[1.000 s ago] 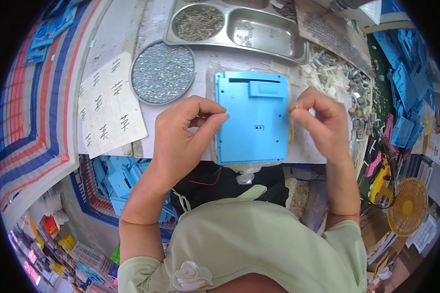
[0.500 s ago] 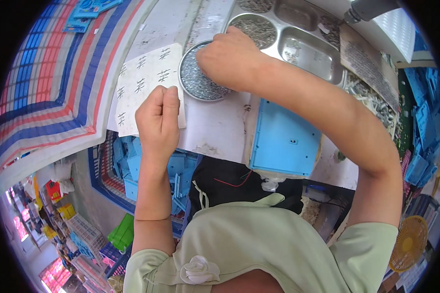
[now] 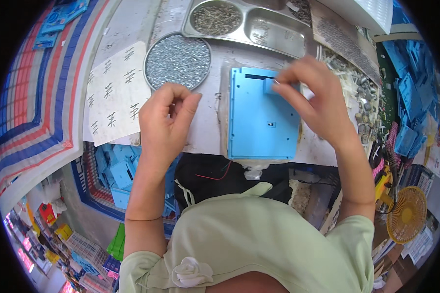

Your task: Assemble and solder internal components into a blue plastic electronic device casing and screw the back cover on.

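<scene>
My right hand (image 3: 318,97) is over the upper right corner of a blue plastic panel (image 3: 259,127). Its thumb and index finger pinch a tiny silvery piece, slightly blurred. The panel lies flat on the worktable, with a dark slot along its far edge and a small cutout lower down. Left of it, my left hand (image 3: 166,117) is closed with fingers curled; whatever is inside does not show. Just beyond the left hand stands a round metal dish (image 3: 145,63) full of small silvery metal pins.
A steel compartment tray (image 3: 245,41) with small metal parts is at the back. White paper (image 3: 102,90) with handwriting lies left. Loose plastic and metal bits (image 3: 364,105) lie right, near piled blue panels (image 3: 413,97). A crate (image 3: 83,183) of blue parts sits below the table's left edge.
My right hand has left the dish of pins and moved right, over the blue panel's corner, pinching a small silvery piece. My left hand stays closed. The view has shifted.
</scene>
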`<state>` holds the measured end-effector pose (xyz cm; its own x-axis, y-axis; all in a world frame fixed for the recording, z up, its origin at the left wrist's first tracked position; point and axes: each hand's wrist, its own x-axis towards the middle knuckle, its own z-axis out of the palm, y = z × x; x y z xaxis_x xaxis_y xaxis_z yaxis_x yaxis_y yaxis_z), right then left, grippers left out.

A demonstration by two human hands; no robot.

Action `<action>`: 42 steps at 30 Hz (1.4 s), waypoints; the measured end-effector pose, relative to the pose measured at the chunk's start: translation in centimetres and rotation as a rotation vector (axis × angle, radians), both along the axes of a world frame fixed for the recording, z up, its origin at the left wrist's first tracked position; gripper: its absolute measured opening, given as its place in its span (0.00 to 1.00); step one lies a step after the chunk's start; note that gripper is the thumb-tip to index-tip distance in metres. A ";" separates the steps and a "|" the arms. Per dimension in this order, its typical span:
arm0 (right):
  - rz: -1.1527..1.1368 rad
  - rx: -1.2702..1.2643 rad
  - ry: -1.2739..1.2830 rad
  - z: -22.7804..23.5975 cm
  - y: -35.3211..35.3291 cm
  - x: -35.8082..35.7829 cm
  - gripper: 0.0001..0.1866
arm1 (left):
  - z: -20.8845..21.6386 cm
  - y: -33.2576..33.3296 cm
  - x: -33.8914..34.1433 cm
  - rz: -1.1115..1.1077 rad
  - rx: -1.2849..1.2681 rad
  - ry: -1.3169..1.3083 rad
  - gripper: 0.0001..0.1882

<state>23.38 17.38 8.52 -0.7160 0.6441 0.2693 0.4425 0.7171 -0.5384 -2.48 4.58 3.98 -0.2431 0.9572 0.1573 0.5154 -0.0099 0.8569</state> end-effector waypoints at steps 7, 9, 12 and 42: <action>-0.259 -0.166 0.142 -4.4 -4.9 5.5 0.05 | 0.8 1.2 4.8 -0.272 0.000 -0.005 0.05; -0.276 -0.177 0.169 -4.7 -5.3 5.2 0.05 | 0.7 1.3 5.8 -0.313 0.033 -0.025 0.07; -0.254 -0.128 0.204 -5.3 -5.1 5.1 0.06 | 0.7 1.1 6.4 -0.319 0.047 -0.032 0.10; -0.138 -0.088 0.047 -2.8 -7.3 5.7 0.12 | 0.7 0.2 5.2 -0.362 0.087 -0.055 0.09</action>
